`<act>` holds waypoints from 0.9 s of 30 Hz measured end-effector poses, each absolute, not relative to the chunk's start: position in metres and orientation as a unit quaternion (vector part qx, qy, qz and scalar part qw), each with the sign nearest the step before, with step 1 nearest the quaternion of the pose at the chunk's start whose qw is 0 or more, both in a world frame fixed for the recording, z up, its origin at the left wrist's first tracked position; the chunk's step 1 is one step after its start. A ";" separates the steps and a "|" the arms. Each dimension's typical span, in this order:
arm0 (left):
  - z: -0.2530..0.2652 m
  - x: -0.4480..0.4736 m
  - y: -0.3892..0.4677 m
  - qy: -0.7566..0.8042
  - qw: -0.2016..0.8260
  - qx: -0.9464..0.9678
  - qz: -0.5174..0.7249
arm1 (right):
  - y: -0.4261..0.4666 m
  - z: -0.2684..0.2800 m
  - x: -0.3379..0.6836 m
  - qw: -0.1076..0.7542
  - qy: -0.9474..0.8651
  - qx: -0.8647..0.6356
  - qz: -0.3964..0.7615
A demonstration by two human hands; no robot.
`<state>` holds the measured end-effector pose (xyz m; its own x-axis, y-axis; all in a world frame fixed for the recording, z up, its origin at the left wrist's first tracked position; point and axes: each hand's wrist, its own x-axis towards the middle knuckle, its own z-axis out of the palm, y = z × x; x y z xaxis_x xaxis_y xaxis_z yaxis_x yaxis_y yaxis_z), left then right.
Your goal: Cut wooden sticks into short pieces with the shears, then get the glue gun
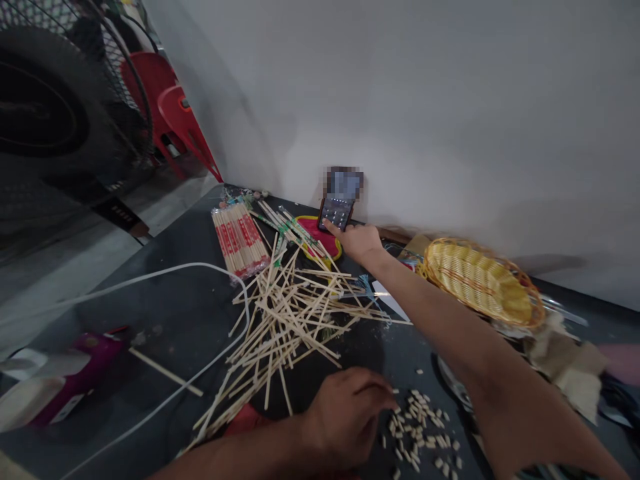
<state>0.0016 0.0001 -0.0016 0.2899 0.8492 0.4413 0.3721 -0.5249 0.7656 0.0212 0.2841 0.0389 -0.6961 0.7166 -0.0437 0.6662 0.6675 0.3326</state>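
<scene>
On the left, a purple-and-white object lies near the surface's outer edge; the room between it and the loose sticks is broken by a single stick and a looping white cord. A wrapped bundle sits toward the back corner. The phone leans at the wall. Low down, the left hand curls between sticks and short pieces; the right lays its index finger on the phone's screen, other fingers folded. I cannot tell whether either grips anything. Rightmost, a basket stands along the back edge.
</scene>
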 end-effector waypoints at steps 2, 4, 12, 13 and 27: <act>-0.001 0.001 0.000 0.404 0.274 0.757 0.435 | 0.284 0.039 0.021 0.084 0.909 0.381 0.148; 0.000 0.001 0.000 0.406 0.273 0.757 0.432 | 0.283 0.039 0.021 0.082 0.909 0.381 0.149; 0.000 0.002 0.000 0.395 0.264 0.753 0.454 | 0.279 0.045 0.025 0.076 0.911 0.375 0.155; 0.000 0.002 0.000 0.394 0.262 0.755 0.454 | 0.278 0.046 0.028 0.078 0.912 0.372 0.153; -0.001 0.002 0.000 0.405 0.278 0.759 0.428 | 0.258 0.048 0.065 0.098 0.918 0.357 0.144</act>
